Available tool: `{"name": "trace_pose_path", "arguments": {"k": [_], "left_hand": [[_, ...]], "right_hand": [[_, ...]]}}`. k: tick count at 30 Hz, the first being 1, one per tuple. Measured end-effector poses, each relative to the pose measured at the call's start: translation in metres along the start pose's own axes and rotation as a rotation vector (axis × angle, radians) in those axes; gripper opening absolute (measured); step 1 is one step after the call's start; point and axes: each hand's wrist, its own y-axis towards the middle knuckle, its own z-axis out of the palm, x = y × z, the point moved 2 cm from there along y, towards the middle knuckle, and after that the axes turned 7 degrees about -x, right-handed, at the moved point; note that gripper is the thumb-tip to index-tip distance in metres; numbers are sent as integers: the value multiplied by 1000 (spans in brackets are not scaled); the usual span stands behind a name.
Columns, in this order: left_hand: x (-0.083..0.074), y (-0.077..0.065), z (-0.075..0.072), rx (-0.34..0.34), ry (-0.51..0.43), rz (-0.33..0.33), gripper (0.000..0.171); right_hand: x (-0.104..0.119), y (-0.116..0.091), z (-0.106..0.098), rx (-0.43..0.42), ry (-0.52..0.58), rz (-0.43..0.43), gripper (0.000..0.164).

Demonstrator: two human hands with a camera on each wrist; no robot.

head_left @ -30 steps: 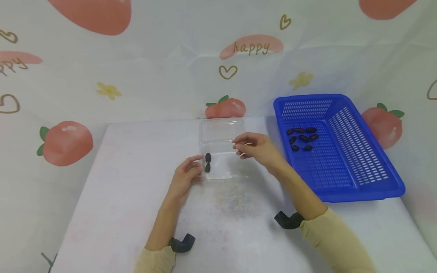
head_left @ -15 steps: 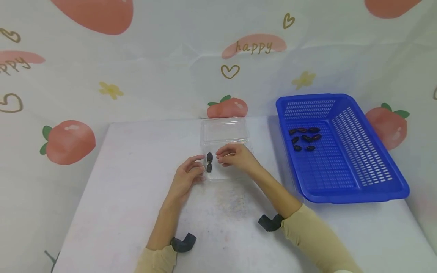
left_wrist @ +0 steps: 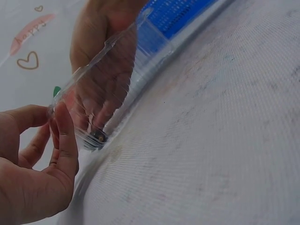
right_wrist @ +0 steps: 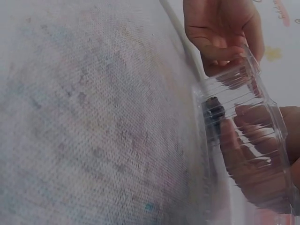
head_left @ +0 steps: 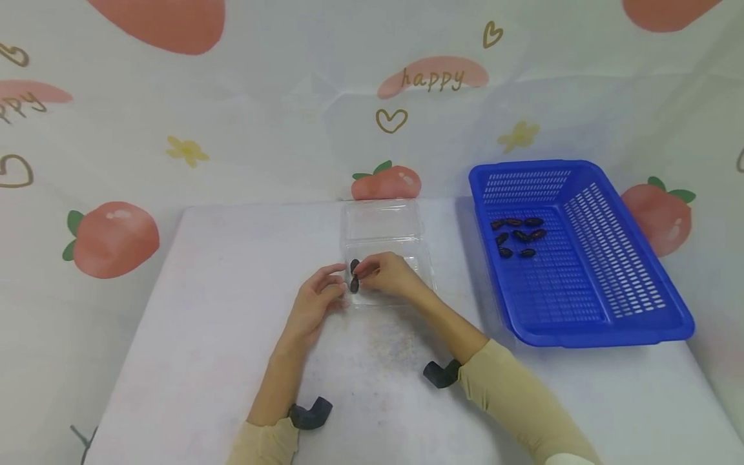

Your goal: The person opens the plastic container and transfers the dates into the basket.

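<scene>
A clear plastic clamshell box lies with its lid laid back on the white table. Inside, along its left wall, two dark oval fruits that look like dates sit end to end. My left hand pinches the box's left rim; the left wrist view shows thumb and fingers on the corner. Reaching into the box, my right hand has its fingertips bunched at the dates and partly covers them. A dark date shows through the clear wall beside those fingertips, which appear to pinch it.
A blue plastic basket stands to the right, overhanging part of the table. Several dark dates lie in its left half. A printed cloth hangs behind the table.
My right hand has moved left and slightly down, from above the box's right part to the dates at its left wall. The left hand has stayed at the rim.
</scene>
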Motion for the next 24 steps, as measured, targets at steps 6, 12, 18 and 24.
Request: {"name": "trace_pose_path", "arguments": {"k": [6, 12, 18, 24], "left_hand": [[-1, 0, -1, 8, -17, -4, 43], [-1, -1, -2, 0, -14, -10, 42], [0, 1, -2, 11, -1, 2, 43], [0, 1, -1, 22, -17, -3, 44]], "right_hand": [[1, 5, 8, 26, -82, 19, 27], [2, 5, 11, 43, -162, -29, 25], [2, 6, 12, 45, -177, -28, 22], [1, 6, 11, 58, -170, -35, 25]]}}
